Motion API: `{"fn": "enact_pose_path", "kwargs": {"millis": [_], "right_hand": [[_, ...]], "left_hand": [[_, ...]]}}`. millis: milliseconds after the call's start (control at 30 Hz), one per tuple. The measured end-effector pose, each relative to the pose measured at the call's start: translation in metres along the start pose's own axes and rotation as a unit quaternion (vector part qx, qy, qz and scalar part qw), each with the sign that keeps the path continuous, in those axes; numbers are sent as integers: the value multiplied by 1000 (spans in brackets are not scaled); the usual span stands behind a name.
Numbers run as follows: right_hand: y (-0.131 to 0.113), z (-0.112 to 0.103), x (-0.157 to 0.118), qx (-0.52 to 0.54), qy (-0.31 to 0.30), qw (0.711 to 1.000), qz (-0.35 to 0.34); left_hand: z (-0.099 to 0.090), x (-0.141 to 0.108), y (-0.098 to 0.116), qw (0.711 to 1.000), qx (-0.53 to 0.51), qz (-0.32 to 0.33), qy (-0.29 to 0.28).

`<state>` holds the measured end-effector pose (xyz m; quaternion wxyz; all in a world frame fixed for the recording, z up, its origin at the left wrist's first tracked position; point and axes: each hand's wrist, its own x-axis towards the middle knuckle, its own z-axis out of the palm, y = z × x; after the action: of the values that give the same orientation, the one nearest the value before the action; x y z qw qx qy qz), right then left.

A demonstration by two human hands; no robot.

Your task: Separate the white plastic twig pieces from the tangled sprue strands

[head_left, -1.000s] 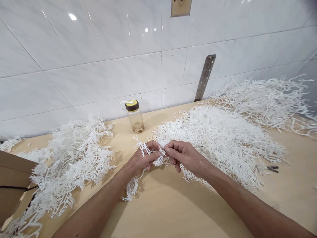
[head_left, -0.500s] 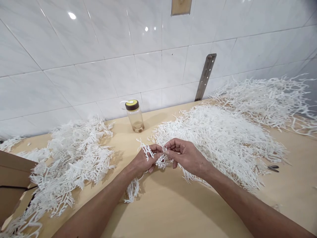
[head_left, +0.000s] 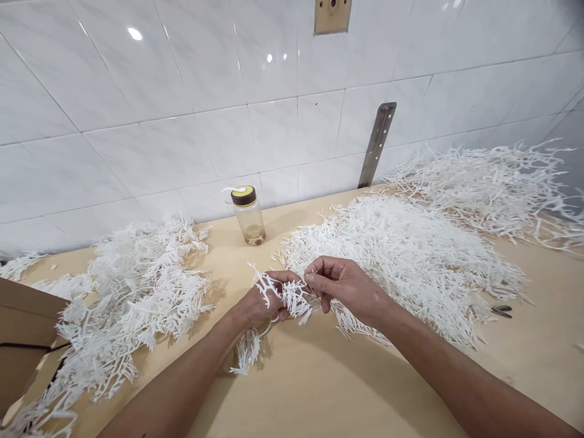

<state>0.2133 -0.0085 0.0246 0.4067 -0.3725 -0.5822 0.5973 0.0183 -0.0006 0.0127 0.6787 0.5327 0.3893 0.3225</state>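
Observation:
My left hand point(head_left: 250, 306) is closed on a white branching plastic sprig point(head_left: 295, 298), whose forked stem crosses over the back of the hand and whose fringed tips stand out beside the fingers. A further tuft of the same white material point(head_left: 249, 351) hangs below the wrist, close to the table. Just to the right, my right hand point(head_left: 349, 291) has its thumb and forefinger pinched together near the sprig. A thin pale bit shows at those fingertips, too small to name.
A large heap of short white pieces point(head_left: 410, 255) lies right of my hands, with longer branched stems point(head_left: 493, 188) behind it. Another white pile point(head_left: 137, 292) covers the left. A lidded bottle point(head_left: 249, 222), a small dark metal tool point(head_left: 502, 311) and a cardboard box point(head_left: 27, 328) are around.
The sprig has turned in my left hand, so its fringed tips face me more openly. My right fingertips have moved slightly right, off the tips they were pinching.

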Motion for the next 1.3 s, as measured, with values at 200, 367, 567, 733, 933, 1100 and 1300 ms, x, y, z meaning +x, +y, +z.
{"fn": "enact_pose_path", "kwargs": {"millis": [200,367,567,733,933,1100,1300], "right_hand": [[8,5,3,42,21,999,20],[6,8,1,34,48,998,3],[5,12,0,-29,101,994,-17],[13,14,2,-104,142,984,-37],[15,12,3,-137,152,978,-47],[9,17,0,-159,144,976,-47],[14,19,1,-190,157,966,-74]], "left_hand": [[5,-1,4,996,0,62,67],[6,5,-10,991,-95,44,87],[13,9,-13,977,-168,46,123],[20,5,-7,972,-165,49,158],[29,-3,-7,977,-95,58,180],[30,-2,-8,964,-52,89,243],[28,4,-4,957,-121,39,262]]}}
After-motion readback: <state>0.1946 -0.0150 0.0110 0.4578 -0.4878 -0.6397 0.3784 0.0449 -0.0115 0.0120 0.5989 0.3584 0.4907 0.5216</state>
